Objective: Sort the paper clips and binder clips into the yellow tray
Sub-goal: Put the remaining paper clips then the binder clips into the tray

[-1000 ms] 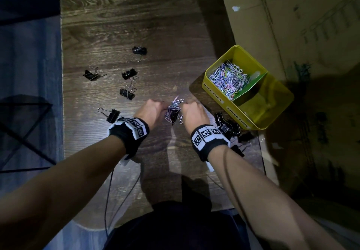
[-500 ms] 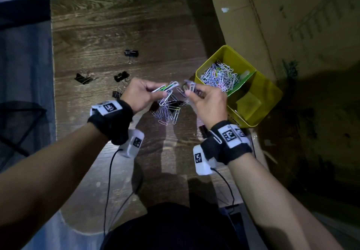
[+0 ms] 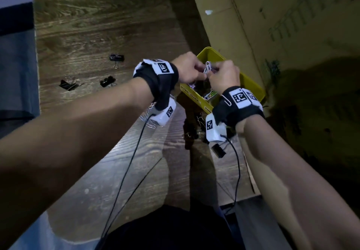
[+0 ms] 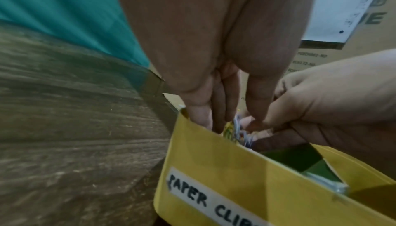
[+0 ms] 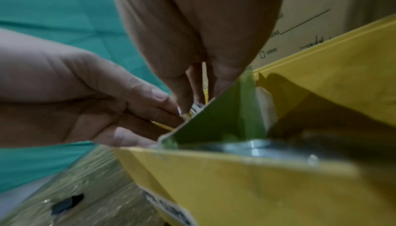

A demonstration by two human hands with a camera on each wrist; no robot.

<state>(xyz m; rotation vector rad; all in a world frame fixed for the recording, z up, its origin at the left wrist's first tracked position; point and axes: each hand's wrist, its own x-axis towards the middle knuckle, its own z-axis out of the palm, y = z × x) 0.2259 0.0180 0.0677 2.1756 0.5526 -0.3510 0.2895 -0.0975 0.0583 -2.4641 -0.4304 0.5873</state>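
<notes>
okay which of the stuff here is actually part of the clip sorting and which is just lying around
Part of the job: yellow tray, paper clips pinched by left hand and right hand, loose paper clips, binder clips.

Just lying about: cardboard box, wooden table.

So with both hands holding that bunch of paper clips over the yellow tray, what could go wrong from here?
The paper clips, pinched between the left hand and right hand, hang close to the green divider, so some may drop into the wrong compartment of the yellow tray. Tangled clips could cling to fingers. The wrist cables might sweep loose clips off the table.
</notes>
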